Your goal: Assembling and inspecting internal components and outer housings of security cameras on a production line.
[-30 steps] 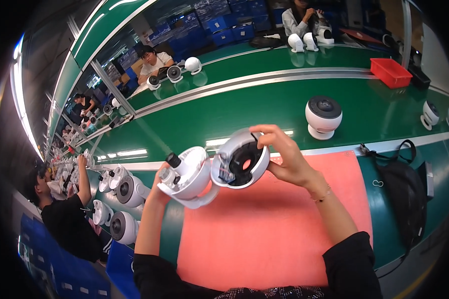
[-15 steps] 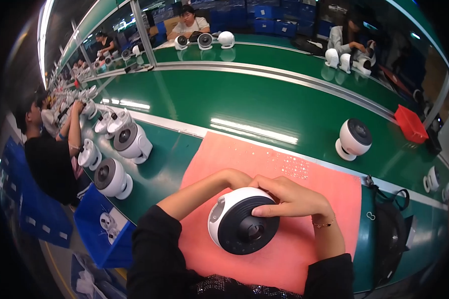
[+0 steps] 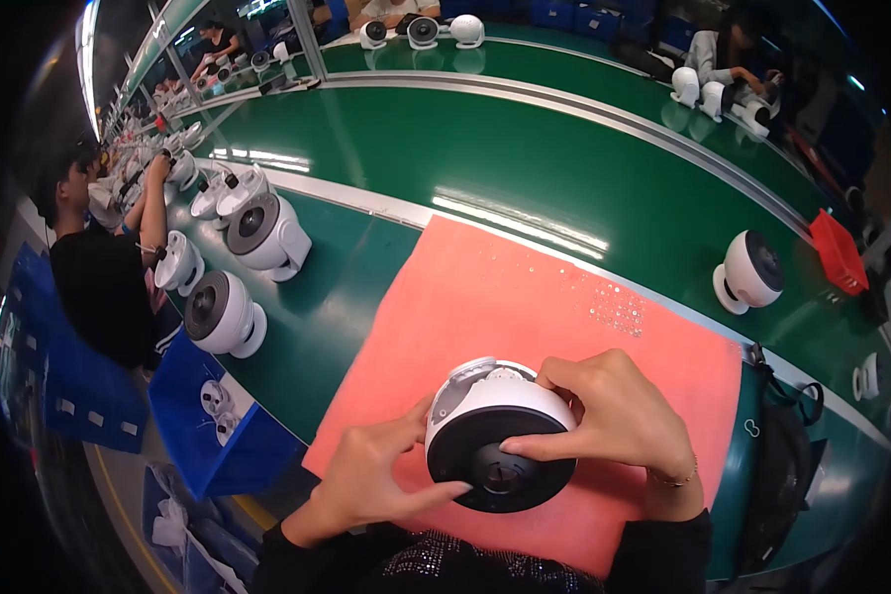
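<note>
A round white camera with a black front face and a lens in its middle is held over the pink mat, close to my body. Its upper side shows an opened hollow with pale inner parts. From the right, my right hand grips it, thumb pressed on the black face near the lens and fingers bent over the upper right rim. My left hand clasps the left side, its thumb reaching the face's lower left edge and its other fingers partly hidden behind the housing.
The pink mat carries rows of small screws. Left stand several white cameras and a blue bin with white parts. Beyond the mat is another camera, with a red tray farther right. A black bag lies right. A co-worker works at left.
My left hand has come from behind the camera to its left side. The camera has tilted, so the hollow on top now shows. My right thumb stays on its face.
</note>
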{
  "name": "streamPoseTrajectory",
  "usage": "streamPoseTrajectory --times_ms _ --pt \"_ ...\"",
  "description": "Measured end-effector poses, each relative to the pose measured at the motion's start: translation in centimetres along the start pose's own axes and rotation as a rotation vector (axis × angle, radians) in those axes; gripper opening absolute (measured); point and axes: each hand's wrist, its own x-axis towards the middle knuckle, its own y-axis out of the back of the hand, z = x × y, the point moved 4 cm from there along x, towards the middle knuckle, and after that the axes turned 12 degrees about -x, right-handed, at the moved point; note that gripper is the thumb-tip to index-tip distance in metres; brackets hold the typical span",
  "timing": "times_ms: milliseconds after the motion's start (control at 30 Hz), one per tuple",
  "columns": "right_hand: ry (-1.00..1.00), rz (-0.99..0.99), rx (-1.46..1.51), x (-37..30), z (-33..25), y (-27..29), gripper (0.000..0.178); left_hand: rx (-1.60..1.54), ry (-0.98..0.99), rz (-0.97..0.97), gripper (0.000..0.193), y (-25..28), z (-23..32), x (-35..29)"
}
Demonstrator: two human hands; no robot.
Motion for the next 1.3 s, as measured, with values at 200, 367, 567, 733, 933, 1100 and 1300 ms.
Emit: streamPoseTrajectory --times_ms 200,367,567,733,933,1100,1300 --pt "-0.033 0.038 -0.006 -0.1 1.2 -0.3 0.042 0.033 -0.053 0.023 0.076 -0.5 0.1 0.8" --pt "-0.133 -0.019 0.056 0.3 2.5 -1.0 0.046 0.219 0.089 -0.156 0.049 0.2 0.9 2.6" --pt "-0.137 0.04 -0.128 0.4 3.5 -1.6 0.051 0.464 0.033 -0.238 0.048 0.3 0.1 4.2" --pt "-0.227 -0.027 -0.05 0.1 4.9 -1.8 0.053 0.374 0.135 -0.297 0.056 -0.6 -0.8 5.3" --pt "-0.146 0.106 -0.264 -0.2 5.4 -1.2 0.05 0.308 0.241 -0.336 0.058 -1.0 -0.7 6.3" --pt "-0.001 0.166 -0.209 -0.6 5.0 -1.7 0.044 0.363 0.165 -0.341 0.057 -0.9 -0.7 6.1" --pt "0.035 0.258 -0.262 -1.0 3.8 -1.0 0.037 0.436 0.094 -0.327 0.057 -1.1 -0.8 5.9"
